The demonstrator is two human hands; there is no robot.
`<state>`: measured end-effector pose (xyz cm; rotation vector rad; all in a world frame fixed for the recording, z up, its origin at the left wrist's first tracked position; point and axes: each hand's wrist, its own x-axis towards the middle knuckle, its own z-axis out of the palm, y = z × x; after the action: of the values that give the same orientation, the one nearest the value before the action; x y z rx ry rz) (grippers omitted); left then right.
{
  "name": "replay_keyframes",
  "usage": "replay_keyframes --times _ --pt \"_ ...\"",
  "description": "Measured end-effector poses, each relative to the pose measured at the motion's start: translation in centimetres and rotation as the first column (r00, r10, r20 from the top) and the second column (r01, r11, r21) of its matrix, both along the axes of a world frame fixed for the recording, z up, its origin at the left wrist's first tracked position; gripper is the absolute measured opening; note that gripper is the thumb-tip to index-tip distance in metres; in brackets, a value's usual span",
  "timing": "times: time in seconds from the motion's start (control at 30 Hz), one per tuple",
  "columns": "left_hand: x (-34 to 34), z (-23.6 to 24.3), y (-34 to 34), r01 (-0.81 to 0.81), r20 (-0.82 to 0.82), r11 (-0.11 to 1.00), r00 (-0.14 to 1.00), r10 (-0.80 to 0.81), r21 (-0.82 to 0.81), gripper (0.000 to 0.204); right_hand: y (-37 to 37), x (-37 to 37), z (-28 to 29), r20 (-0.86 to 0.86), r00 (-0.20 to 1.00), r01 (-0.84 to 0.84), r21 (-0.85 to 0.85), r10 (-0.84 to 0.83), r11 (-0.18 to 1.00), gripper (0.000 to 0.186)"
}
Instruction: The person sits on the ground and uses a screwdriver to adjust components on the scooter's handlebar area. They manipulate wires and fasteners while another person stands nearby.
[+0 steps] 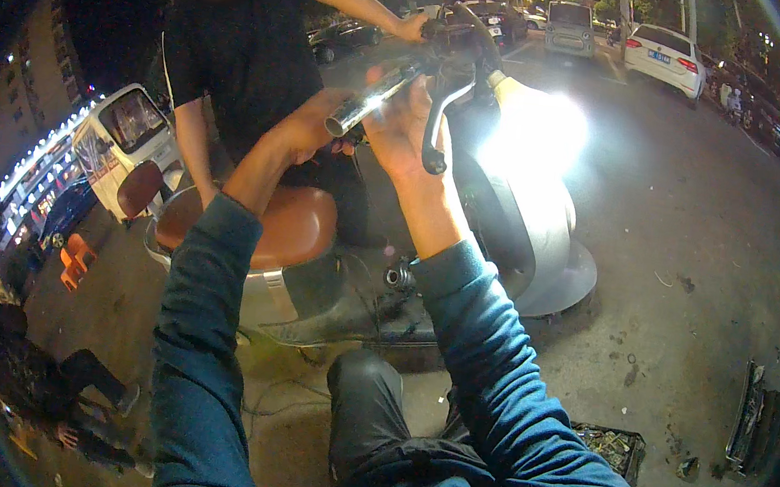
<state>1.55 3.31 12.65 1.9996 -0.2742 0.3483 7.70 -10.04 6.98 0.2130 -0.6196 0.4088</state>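
Night street out there from the head view: parked cars at one o'clock, a white car point(666, 59) among them, and dark pavement running round to four. Big glare at two o'clock, that's the headlight point(537, 131) of the scooter point(283, 332), its brown saddle point(284, 224) sitting at eight.

And here's the key piece: a bare metal tube point(376, 98), up at eleven o'clock, long axis slanting from its open end at half past seven towards half past one. Left hand point(312, 123) is nearer that open end, the tube lying at two o'clock from it; its fingers bend in behind the metal, and whether they grip, I cannot tell. Right hand point(400, 137) sits at five o'clock of the tube, palm side showing, between it and the brake lever point(435, 121); fingertips hidden, so a grasp can't be called. Top of the dial, a co-worker's hand point(414, 27) rests on the far handlebar.
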Motion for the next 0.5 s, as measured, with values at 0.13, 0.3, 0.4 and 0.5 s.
replay_keyframes --times 0.13,0.3,0.4,0.5 --pt "0.3 0.0 0.3 0.038 0.009 0.996 0.999 -0.039 0.083 0.023 0.5 0.6 -0.1 0.012 0.999 -0.031 0.004 0.031 1.0 0.034" --pt "0.2 -0.3 0.1 0.019 0.04 0.999 0.999 -0.021 0.045 0.019 0.1 0.2 0.2 -0.001 1.0 0.002 -0.018 -0.002 1.0 0.032" --pt "0.0 -0.3 0.0 0.045 0.022 0.998 0.999 -0.046 0.039 0.014 -0.9 -0.6 -0.3 0.033 0.996 0.084 -0.043 -0.083 0.996 0.027" --pt "0.0 -0.2 -0.2 0.048 -0.011 0.998 0.999 -0.048 0.031 0.016 -2.0 -1.3 -0.9 0.213 0.951 0.238 -0.032 -0.226 0.971 0.025"
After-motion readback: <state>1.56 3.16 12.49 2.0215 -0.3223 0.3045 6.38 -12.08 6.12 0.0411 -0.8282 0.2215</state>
